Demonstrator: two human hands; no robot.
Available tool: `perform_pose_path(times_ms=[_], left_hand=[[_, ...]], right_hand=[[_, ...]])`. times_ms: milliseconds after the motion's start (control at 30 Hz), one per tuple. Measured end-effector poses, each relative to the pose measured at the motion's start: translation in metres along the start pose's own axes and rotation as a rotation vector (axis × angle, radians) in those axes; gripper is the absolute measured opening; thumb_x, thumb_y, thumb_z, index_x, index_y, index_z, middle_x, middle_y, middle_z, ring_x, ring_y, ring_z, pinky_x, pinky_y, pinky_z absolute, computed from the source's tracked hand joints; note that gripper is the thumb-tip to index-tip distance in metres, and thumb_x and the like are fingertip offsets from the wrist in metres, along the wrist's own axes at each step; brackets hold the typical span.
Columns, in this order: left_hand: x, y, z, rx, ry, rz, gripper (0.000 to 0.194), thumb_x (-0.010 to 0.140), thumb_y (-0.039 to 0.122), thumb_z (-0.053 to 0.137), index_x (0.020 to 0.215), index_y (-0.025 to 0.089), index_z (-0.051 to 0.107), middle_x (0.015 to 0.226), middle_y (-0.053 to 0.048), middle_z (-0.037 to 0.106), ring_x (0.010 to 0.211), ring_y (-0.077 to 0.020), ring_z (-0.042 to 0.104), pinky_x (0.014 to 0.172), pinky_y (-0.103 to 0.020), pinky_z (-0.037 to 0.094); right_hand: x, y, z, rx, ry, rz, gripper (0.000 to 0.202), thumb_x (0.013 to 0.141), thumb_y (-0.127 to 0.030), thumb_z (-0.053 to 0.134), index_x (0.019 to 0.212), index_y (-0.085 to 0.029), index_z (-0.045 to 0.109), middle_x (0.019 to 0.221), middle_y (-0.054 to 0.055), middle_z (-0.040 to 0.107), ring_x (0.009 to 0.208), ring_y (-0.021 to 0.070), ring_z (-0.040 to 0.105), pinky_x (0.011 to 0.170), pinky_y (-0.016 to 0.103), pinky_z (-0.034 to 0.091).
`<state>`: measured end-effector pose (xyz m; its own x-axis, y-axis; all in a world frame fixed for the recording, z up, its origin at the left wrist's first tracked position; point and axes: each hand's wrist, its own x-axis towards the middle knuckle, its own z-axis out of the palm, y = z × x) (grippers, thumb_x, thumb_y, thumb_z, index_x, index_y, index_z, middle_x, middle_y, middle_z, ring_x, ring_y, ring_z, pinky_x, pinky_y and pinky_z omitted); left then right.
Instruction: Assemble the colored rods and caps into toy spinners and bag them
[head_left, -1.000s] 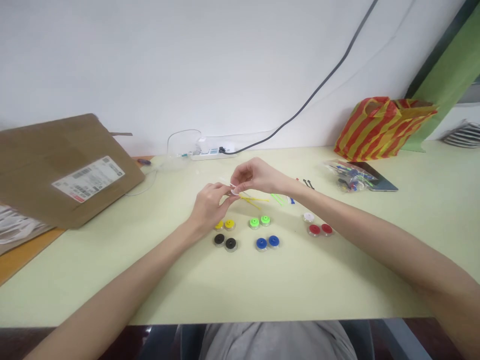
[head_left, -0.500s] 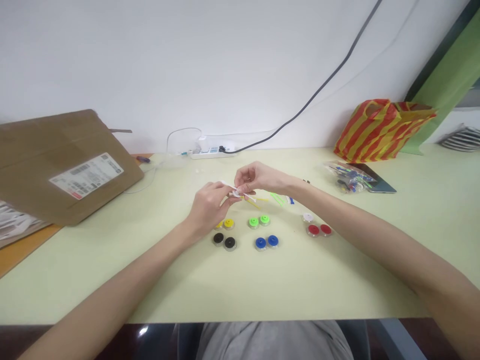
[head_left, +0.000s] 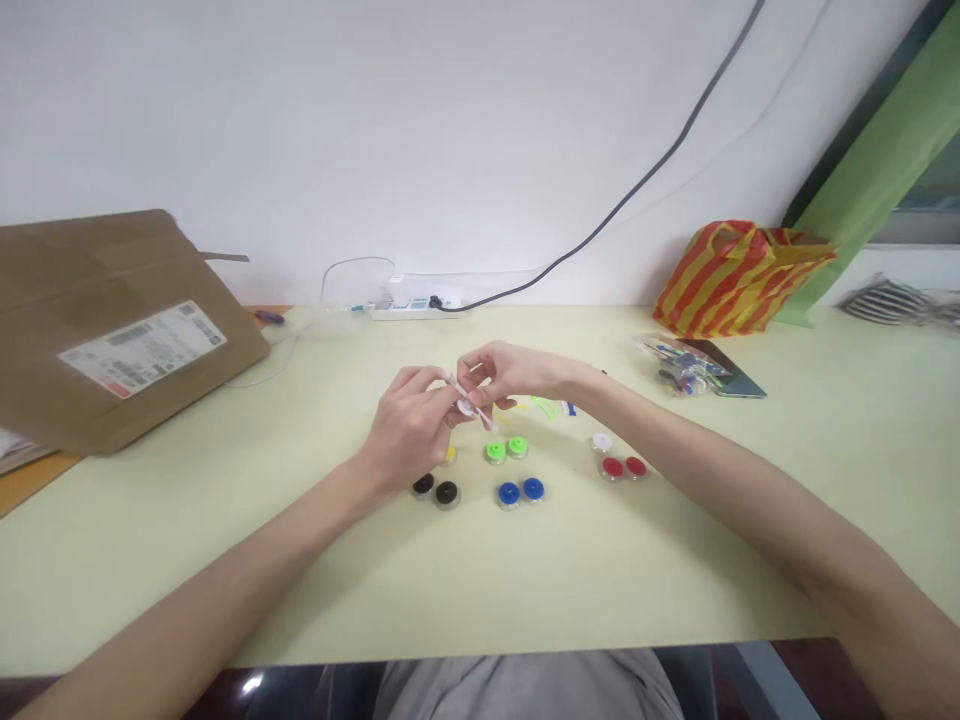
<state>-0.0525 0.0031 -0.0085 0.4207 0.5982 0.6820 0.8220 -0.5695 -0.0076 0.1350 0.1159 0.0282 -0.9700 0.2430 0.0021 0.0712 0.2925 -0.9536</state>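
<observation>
White strip (head_left: pixel 484 415) and disc (head_left: pixel 466 408): left hand (head_left: pixel 407 425) is gripping both, fingers closed, from eight o'clock; right hand (head_left: pixel 501 374) is pinching the strip from one o'clock; green discs (head_left: pixel 496 451) are lying at five o'clock; light, square pressure is probably suiting best.

Even, fairly bright indoor light, source out of frame; soft shadows under both forearms, small bright glare spot below the table's (head_left: pixel 450 600) near edge. Wide-angle distortion stretches things toward the frame edges. Fine detail soft, label (head_left: pixel 142 348) print unreadable.
</observation>
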Motion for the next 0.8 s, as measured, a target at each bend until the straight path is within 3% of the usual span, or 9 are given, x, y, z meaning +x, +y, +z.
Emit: perform_pose_path(times_ms=[200, 367, 433, 567, 733, 800], left_hand=[[-0.001, -0.01, 0.0, 0.048, -0.006, 0.028, 0.021, 0.089, 0.012, 0.052, 0.08, 0.023, 0.067, 0.08, -0.006, 0.071, 0.096, -0.0261, 0.067, 0.088, -0.044, 0.05], [0.0, -0.021, 0.01, 0.045, -0.031, -0.105, 0.021, 0.096, 0.035, 0.058, 0.082, 0.022, 0.068, 0.078, -0.006, 0.066, 0.077, -0.0226, 0.062, 0.076, -0.038, 0.05], [0.0, -0.024, 0.011, 0.034, -0.059, -0.142, 0.024, 0.096, 0.041, 0.059, 0.085, 0.022, 0.068, 0.079, -0.005, 0.066, 0.074, -0.0215, 0.06, 0.074, -0.037, 0.049], [0.0, -0.024, 0.008, 0.005, -0.084, -0.173, 0.022, 0.099, 0.039, 0.055, 0.097, 0.022, 0.069, 0.08, -0.004, 0.067, 0.081, -0.0225, 0.061, 0.08, -0.037, 0.048], [-0.001, -0.026, 0.01, 0.003, -0.104, -0.236, 0.023, 0.101, 0.033, 0.047, 0.109, 0.022, 0.066, 0.08, -0.002, 0.067, 0.083, -0.0225, 0.062, 0.082, -0.037, 0.047], [-0.003, -0.027, 0.014, -0.006, -0.129, -0.262, 0.024, 0.101, 0.032, 0.046, 0.112, 0.023, 0.065, 0.08, -0.002, 0.067, 0.083, -0.0226, 0.063, 0.082, -0.036, 0.048]], right_hand=[[0.0, -0.007, 0.005, -0.089, 0.042, -0.017, 0.024, 0.084, -0.03, 0.075, 0.082, -0.017, 0.055, 0.071, -0.002, 0.067, 0.059, 0.0109, 0.067, 0.05, 0.019, 0.037], [0.004, -0.013, 0.007, -0.355, 0.237, -0.082, 0.014, 0.087, -0.016, 0.064, 0.076, -0.016, 0.055, 0.069, -0.002, 0.066, 0.052, 0.009, 0.062, 0.053, 0.021, 0.047], [0.003, -0.013, 0.004, -0.424, 0.245, -0.06, 0.013, 0.088, -0.015, 0.061, 0.076, -0.016, 0.056, 0.065, -0.002, 0.066, 0.052, 0.0096, 0.061, 0.051, 0.02, 0.046], [-0.001, -0.001, -0.021, -0.479, 0.23, -0.01, 0.01, 0.088, -0.018, 0.063, 0.079, -0.014, 0.063, 0.065, 0.001, 0.068, 0.056, 0.0112, 0.064, 0.053, 0.02, 0.049], [-0.01, 0.037, -0.059, -0.884, 0.549, 0.245, 0.008, 0.089, -0.016, 0.064, 0.088, -0.011, 0.07, 0.087, 0.01, 0.077, 0.072, 0.0139, 0.069, 0.065, 0.022, 0.048], [-0.013, 0.052, -0.067, -0.966, 0.602, 0.327, 0.008, 0.087, -0.013, 0.065, 0.089, -0.009, 0.071, 0.094, 0.014, 0.077, 0.082, 0.0173, 0.07, 0.07, 0.023, 0.046]])
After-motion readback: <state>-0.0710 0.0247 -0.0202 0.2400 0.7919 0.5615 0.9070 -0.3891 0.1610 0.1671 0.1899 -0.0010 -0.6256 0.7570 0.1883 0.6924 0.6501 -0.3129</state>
